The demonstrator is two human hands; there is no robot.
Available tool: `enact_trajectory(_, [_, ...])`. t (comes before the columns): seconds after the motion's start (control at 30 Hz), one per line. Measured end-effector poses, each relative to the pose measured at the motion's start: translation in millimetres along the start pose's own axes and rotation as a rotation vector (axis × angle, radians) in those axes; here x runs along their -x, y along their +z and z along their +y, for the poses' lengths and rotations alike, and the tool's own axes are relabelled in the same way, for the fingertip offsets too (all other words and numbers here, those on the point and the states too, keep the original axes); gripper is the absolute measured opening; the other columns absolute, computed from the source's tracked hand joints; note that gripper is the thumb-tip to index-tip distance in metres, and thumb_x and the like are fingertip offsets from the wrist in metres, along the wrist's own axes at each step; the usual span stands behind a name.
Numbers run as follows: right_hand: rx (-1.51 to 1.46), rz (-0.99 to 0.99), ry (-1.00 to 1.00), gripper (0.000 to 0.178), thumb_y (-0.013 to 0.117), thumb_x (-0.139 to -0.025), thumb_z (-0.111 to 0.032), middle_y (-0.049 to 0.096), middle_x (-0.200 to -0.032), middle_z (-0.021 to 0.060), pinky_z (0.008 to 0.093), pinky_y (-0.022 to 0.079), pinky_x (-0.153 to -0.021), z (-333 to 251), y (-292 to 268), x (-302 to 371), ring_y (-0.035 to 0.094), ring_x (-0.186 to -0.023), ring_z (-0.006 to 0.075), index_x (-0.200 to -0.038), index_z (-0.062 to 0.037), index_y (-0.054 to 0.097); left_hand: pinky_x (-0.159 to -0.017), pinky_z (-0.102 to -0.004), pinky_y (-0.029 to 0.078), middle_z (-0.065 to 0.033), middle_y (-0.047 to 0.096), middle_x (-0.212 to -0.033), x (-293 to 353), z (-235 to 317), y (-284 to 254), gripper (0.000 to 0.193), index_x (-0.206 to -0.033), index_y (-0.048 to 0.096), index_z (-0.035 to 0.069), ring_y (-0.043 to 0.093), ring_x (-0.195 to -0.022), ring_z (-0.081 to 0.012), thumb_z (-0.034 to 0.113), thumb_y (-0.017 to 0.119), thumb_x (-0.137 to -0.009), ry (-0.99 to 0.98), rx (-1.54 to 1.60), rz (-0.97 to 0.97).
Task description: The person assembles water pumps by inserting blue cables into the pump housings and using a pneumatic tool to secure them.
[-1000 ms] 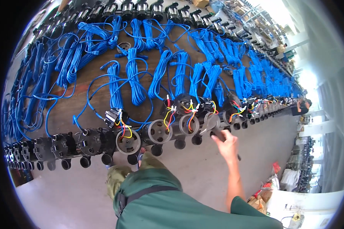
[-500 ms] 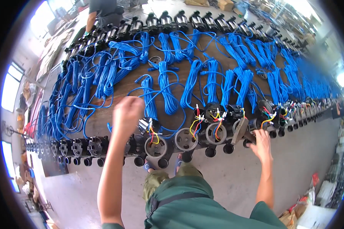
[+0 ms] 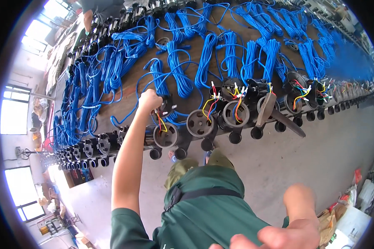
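My left hand (image 3: 150, 101) is closed at a black end cap (image 3: 167, 107) with red and yellow wires. Just below it sits a grey ribbed pulley-like housing (image 3: 166, 135), where the wires hang down. The fingertips are hidden behind the fist. Close to the camera, at the lower right, my right hand (image 3: 289, 236) is large and slightly blurred. Its fingers are apart, cut off by the lower edge, and nothing shows in them. A hammer (image 3: 266, 108) lies across the row of black motor housings, its handle sticking out past the table edge.
Bundles of blue cable (image 3: 178, 74) cover the wooden table (image 3: 133, 89). Along its near edge runs a row of motor housings (image 3: 200, 123), several with coloured wires sticking up. Another row lines the far edge, where a person (image 3: 99, 5) stands. Bags and cartons (image 3: 336, 216) lie at the right.
My right hand has left the hammer and come back toward my body. My left hand has come down onto the black end cap. The view has shifted.
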State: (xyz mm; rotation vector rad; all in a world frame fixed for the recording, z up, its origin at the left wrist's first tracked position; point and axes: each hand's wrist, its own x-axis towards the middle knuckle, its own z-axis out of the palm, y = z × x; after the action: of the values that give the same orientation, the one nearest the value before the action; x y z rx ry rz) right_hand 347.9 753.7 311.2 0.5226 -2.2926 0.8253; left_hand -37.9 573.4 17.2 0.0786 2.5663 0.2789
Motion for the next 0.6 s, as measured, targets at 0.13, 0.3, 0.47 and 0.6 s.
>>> enact_trajectory(0.13, [0.014,-0.017,-0.412,0.017,0.083,-0.067,-0.023,0.067,-0.081,-0.0031,0.0244,0.03,-0.058,23.4,-5.9,-23.7,0.052,-0.068,0.0104,-0.081,-0.016,0.076,-0.083,-0.0356,0.06,-0.0156,0.078,-0.098,32.5,-30.4,-0.6,0.034,-0.12,0.073,-0.003,0.076,-0.088,-0.0246,0.001,0.062,-0.088,0.264,0.772,0.293])
enact_trajectory(0.3, [-0.46,0.044,0.206,0.014,0.072,-0.088,-0.022,0.064,-0.083,-0.0011,0.0284,0.04,-0.058,50.7,19.7,-1.4,0.059,-0.074,0.0129,-0.095,-0.0106,0.069,-0.074,-0.031,0.058,-0.0062,0.071,-0.118,117.8,-20.1,-7.2,0.046,-0.138,0.059,0.005,0.072,-0.097,-0.0175,-0.007,0.057,-0.093,0.334,1.414,0.056])
enact_trajectory(0.47, [-0.864,-0.338,1.187,0.051,0.052,-0.11,-0.053,0.075,-0.111,0.0034,0.0297,0.05,-0.08,199.0,195.9,-3.2,0.069,-0.098,0.0122,-0.126,-0.0071,0.068,-0.101,-0.0344,0.053,-0.0127,0.059,-0.125,146.8,-40.9,16.5,0.07,-0.133,0.063,0.007,0.062,-0.12,-0.0247,-0.025,0.054,-0.072,0.642,1.059,0.367])
enact_trajectory(0.6, [-1.171,-0.578,1.419,0.062,0.057,-0.102,-0.068,0.076,-0.095,0.0032,0.0298,0.055,-0.073,225.5,248.4,-25.0,0.071,-0.081,0.0142,-0.108,-0.0075,0.071,-0.105,-0.0446,0.053,-0.0178,0.043,-0.141,182.5,-27.6,-3.0,0.081,-0.14,0.06,0.008,0.053,-0.128,-0.0372,-0.021,0.069,-0.064,0.873,0.607,0.438])
